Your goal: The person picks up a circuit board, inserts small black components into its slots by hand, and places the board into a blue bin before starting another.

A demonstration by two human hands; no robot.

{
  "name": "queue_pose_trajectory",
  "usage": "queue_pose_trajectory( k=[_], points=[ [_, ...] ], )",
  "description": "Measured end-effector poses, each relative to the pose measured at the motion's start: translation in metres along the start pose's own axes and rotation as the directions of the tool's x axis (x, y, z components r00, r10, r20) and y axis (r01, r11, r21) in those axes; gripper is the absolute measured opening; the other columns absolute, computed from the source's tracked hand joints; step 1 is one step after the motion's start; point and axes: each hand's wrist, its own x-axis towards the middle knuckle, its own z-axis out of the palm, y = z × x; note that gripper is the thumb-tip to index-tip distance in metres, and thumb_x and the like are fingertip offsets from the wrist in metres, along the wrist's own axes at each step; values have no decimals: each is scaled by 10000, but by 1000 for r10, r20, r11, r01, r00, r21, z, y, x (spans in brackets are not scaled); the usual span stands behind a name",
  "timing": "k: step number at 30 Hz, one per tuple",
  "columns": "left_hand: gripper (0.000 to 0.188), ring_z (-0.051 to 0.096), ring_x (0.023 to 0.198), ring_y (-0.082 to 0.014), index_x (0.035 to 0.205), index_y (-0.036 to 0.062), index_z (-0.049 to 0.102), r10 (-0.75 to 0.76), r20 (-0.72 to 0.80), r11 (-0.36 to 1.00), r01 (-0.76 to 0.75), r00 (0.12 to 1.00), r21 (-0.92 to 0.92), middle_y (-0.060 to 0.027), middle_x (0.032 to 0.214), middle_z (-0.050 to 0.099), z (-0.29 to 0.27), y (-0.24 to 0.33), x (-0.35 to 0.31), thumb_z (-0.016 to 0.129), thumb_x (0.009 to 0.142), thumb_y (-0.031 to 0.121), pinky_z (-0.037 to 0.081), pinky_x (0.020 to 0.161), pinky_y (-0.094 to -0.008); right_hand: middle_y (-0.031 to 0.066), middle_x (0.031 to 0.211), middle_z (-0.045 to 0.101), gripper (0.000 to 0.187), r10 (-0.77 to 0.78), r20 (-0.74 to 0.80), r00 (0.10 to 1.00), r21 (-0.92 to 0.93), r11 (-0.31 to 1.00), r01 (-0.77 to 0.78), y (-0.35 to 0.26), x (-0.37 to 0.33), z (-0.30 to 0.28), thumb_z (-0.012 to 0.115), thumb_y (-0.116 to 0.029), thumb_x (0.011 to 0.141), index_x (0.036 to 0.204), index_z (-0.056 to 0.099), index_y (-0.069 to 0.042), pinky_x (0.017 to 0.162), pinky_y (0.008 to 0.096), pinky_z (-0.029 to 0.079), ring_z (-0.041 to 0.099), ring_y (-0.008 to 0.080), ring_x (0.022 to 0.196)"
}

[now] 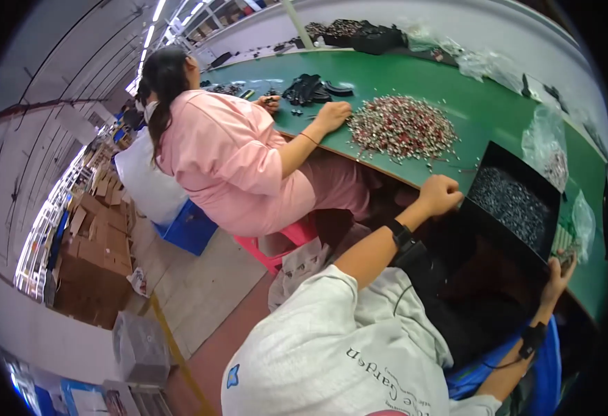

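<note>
My left hand is curled closed at the front edge of the green table. It sits close to the left side of a black tray; whether anything is inside the fingers is hidden. Many small dark parts lie in the tray. At the tray's near right corner, my right hand has its fingers bent around something small that I cannot make out. A clear plastic bag lies beside that hand. Left of the tray spreads a pile of small silver and red parts.
On my left a co-worker in pink sits at the same table, hands near black pieces. Another clear bag lies behind the tray. A blue bin and cardboard boxes stand on the floor at left.
</note>
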Motion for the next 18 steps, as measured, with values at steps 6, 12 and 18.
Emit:
queue_pose_trajectory(
  k=[6, 12, 18],
  points=[
    [244, 601, 581, -348, 634, 32, 621, 43, -39, 999, -44, 998, -16, -154, 615, 608, 2, -14, 3, 644, 709, 263, 453, 548, -436, 72, 1264, 563, 641, -19, 20, 1000, -129, 991, 21, -1, 3, -4, 616, -108, 957, 1499, 295, 5, 909, 254, 436, 548, 125, 1028],
    [251, 593, 588, -363, 620, 26, 605, 32, -41, 998, -34, 999, -47, -166, 617, 599, 2, -10, 7, 638, 696, 263, 439, 539, -439, 122, 1319, 544, 630, -57, 26, 998, -234, 970, 62, 7, 11, -12, 607, -134, 964, 1496, 304, 16, 1032, 306, 376, 514, 196, 1196],
    [255, 584, 578, -363, 641, 32, 630, 57, 13, 998, -57, 998, 2, -183, 628, 595, 3, -1, 8, 633, 697, 281, 452, 556, -434, 154, 1346, 526, 633, -58, -31, 998, -300, 953, 46, -2, 8, -22, 649, -128, 929, 1475, 356, 0, 1051, 348, 380, 522, 229, 1201]
  ],
)
